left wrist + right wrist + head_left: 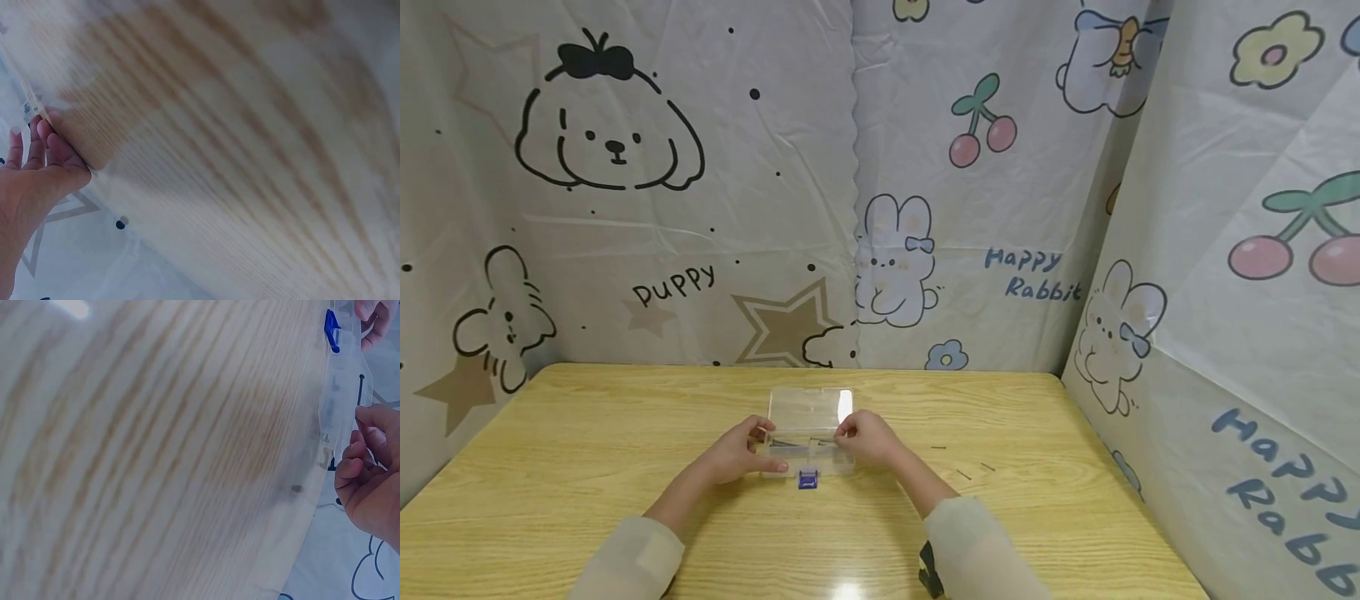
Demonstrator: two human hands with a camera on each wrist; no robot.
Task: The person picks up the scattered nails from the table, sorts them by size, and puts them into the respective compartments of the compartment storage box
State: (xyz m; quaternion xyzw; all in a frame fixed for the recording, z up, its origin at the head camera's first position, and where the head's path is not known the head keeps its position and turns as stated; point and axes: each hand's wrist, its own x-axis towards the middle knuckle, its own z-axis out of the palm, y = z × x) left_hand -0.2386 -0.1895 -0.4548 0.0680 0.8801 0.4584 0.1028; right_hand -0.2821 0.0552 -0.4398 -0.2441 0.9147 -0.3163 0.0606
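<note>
A clear plastic box (811,410) with a blue latch (807,480) stands on the table, its lid raised at the back. Thin dark nails (786,444) lie inside. The left hand (741,452) grips the box's left side, thumb at the front; in the left wrist view the left hand (44,169) shows at the left edge. Over the box's right part, the right hand (868,437) pinches a thin nail. In the right wrist view the right hand (375,475) holds that dark nail (361,390) by one end, beside the box wall (337,394).
Several loose nails (964,475) lie on the wooden table (760,550) to the right of the box. A printed cloth (790,208) hangs behind the table and along its right side.
</note>
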